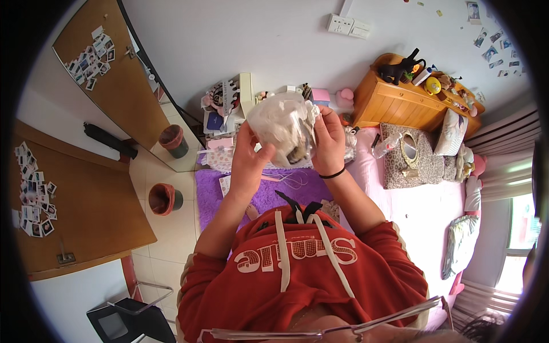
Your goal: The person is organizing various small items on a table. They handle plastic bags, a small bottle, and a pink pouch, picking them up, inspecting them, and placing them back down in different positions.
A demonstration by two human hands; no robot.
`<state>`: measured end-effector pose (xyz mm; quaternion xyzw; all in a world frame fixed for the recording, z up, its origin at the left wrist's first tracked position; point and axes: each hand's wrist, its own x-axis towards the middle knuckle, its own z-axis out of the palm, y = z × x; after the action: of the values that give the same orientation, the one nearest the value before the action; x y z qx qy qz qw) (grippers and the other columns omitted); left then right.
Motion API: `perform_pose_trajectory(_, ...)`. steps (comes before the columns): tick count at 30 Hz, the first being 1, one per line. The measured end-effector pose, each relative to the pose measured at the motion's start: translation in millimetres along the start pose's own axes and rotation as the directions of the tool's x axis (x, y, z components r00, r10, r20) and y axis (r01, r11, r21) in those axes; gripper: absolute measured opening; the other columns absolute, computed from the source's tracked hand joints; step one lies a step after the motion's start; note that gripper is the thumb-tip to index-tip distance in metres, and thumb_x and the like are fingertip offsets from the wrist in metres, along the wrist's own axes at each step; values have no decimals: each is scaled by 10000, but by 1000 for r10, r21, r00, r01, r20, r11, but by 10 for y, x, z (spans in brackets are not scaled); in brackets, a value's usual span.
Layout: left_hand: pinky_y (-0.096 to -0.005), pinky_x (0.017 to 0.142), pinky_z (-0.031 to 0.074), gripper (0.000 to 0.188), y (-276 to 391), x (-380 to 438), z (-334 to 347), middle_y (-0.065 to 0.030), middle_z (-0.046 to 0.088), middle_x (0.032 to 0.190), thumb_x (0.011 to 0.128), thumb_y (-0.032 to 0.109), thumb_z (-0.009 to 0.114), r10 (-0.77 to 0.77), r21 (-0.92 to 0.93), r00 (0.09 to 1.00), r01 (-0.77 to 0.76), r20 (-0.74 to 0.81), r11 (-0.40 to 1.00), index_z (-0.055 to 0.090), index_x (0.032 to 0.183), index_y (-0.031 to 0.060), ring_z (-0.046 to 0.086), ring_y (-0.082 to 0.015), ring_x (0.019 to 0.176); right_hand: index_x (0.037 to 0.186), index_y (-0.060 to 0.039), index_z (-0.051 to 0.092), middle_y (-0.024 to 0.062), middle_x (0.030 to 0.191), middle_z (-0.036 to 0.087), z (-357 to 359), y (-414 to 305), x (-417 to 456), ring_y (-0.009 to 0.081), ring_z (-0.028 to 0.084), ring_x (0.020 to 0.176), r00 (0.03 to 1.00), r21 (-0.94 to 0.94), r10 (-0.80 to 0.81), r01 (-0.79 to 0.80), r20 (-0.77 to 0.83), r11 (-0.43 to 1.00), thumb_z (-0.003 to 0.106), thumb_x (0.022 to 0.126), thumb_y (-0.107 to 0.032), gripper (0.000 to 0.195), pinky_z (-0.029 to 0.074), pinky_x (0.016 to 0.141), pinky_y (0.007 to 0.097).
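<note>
A clear plastic container or bag is held up in front of me, between both hands. Pale, crumpled material and something darker show through its side; I cannot tell what they are. My left hand grips its left side, thumb towards me. On the right, my right hand pinches a whitish, crumpled edge of it. A dark band circles my right wrist. Behind the container, a low table with a patterned cover bears small boxes and other items.
A purple shaggy rug lies below, with pale cords over it. The bed is at right, holding a plastic bottle and an oval mirror. Leftward stand a waste bin, a tall mirror and a wooden door.
</note>
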<state>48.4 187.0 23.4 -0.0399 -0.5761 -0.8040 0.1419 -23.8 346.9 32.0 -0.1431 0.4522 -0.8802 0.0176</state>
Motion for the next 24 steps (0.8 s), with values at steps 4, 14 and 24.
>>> perform_pose_trajectory(4, -390, 1092, 419, 968, -119, -80, -91, -112, 518, 1395, 790, 426, 853, -145, -394, 972, 208, 184, 895, 331, 1486, 3, 519, -228, 1291, 1163, -7, 602, 47, 1131, 652, -69, 24, -27, 106, 604, 1014, 995, -75, 88, -83, 54, 994, 576, 1015, -60, 159, 483, 909, 255)
perform_pose_trajectory(14, -427, 1081, 455, 785, -253, -93, -105, -93, 554, 1382, 941, 600, 591, -196, -382, 979, 205, 62, 901, 389, 1468, 53, 555, -238, 1269, 959, -76, 719, 56, 991, 668, 425, -365, -107, 265, 607, 917, 654, -557, -386, 757, 650, 342, 751, 747, 32, 240, 482, 783, 368)
perform_pose_trajectory(24, -468, 1081, 450, 755, -309, -119, -121, -87, 537, 1413, 943, 566, 610, -222, -487, 974, 216, 47, 846, 396, 1467, 66, 548, -249, 1281, 980, -72, 716, 68, 958, 661, 294, -345, 65, 265, 607, 906, 731, -643, -380, 681, 567, 351, 761, 726, 51, 286, 480, 798, 375)
